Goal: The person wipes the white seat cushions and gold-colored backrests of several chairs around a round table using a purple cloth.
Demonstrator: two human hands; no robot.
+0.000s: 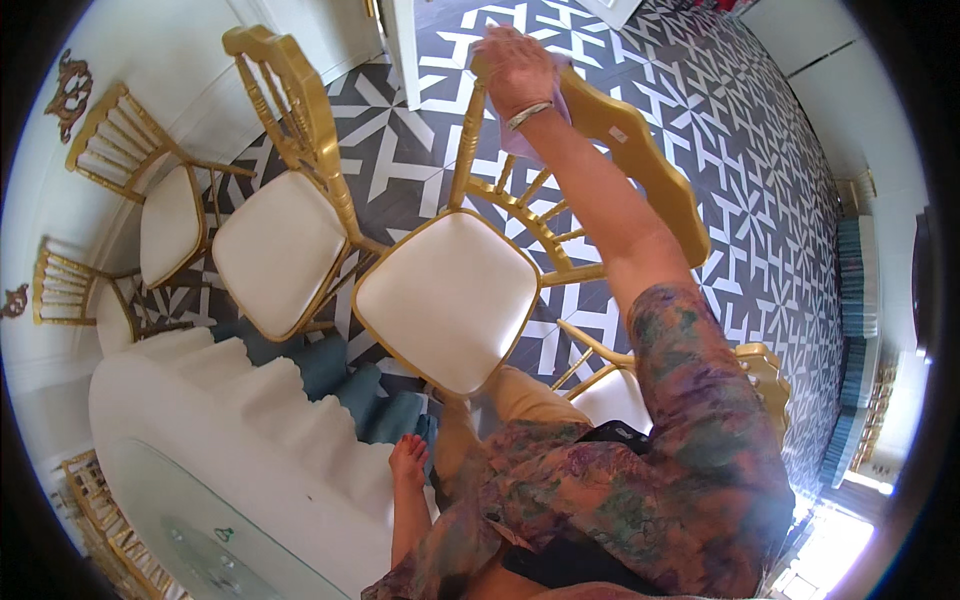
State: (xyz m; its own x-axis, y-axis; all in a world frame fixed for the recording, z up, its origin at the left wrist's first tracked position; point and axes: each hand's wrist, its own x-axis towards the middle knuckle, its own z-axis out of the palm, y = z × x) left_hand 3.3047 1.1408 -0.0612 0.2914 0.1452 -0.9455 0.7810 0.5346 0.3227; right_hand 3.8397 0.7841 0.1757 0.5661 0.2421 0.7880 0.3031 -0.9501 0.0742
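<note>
My right hand (516,69) is stretched out over the back of a gold-painted chair. It presses a pale lilac cloth (517,142) against the corner of the top rail (637,135). A light bracelet circles that wrist. The chair's white padded seat (450,300) faces up in front of my legs, and turned spindles (532,187) fill the lower part of its back. My left hand (409,457) hangs low beside the edge of a round table with a white tablecloth (247,405). Nothing shows in its loosely bent fingers.
More gold chairs with white seats stand to the left, the nearest chair (281,251) almost touching mine. Another chair (615,397) is partly behind my right arm. A glass top (225,532) lies on the table, over a teal underskirt (360,390). The floor (750,187) has black-and-white patterned tiles.
</note>
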